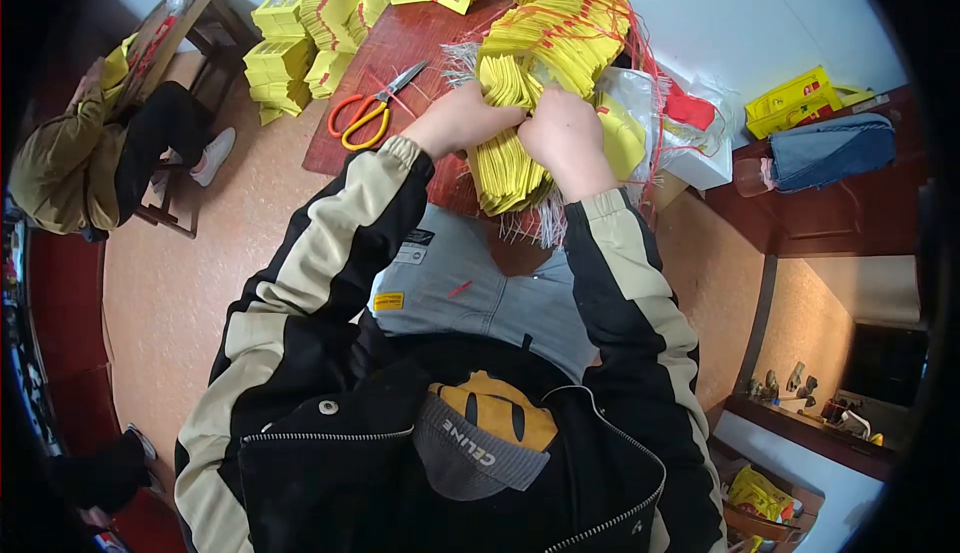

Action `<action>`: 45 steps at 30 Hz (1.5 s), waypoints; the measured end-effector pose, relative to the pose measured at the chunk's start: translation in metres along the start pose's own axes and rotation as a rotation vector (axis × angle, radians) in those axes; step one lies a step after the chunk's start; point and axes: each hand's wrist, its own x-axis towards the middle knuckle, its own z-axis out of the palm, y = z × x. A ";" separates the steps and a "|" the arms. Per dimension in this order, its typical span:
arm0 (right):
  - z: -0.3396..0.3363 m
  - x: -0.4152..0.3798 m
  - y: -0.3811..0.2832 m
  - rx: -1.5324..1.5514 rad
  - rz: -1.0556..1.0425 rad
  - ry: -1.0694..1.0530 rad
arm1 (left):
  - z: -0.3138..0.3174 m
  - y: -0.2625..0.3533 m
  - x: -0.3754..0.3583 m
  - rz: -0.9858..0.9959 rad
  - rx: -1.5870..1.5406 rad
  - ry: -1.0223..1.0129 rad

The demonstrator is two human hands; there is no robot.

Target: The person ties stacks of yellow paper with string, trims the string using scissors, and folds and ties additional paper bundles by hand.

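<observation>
A thick bundle of yellow cards (508, 168) stands on the red table in front of me, with pale strings fringing its lower edge. My left hand (462, 120) is closed at the bundle's left side, thumb pointing across it. From the right, my right hand (562, 131) meets it with curled fingers, nearly touching the left thumb; what its fingertips pinch is too small to make out. Scissors (376, 110) with orange and yellow handles lie to the left. Behind my hands is a larger heap of yellow cards (570, 28) with red strings.
The red table (330, 143) holds more yellow stacks at its back. Further stacks (278, 73) stand to the left. At far left a person (70, 163) sits by a wooden bench. Folded denim (835, 151) and a yellow box (790, 103) lie at right.
</observation>
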 end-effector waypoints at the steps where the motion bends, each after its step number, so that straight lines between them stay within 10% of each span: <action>1: -0.002 -0.002 -0.001 0.018 0.000 -0.006 | -0.001 0.003 0.003 -0.033 0.080 -0.008; 11: 0.043 0.000 0.012 0.025 0.060 0.029 | 0.011 -0.029 0.021 -0.044 0.729 0.079; 31: 0.000 -0.001 0.082 0.085 0.129 0.105 | -0.080 -0.037 0.017 -0.075 0.806 0.101; 45: 0.044 -0.016 0.000 0.096 -0.035 0.076 | 0.019 -0.015 0.017 0.022 0.813 -0.018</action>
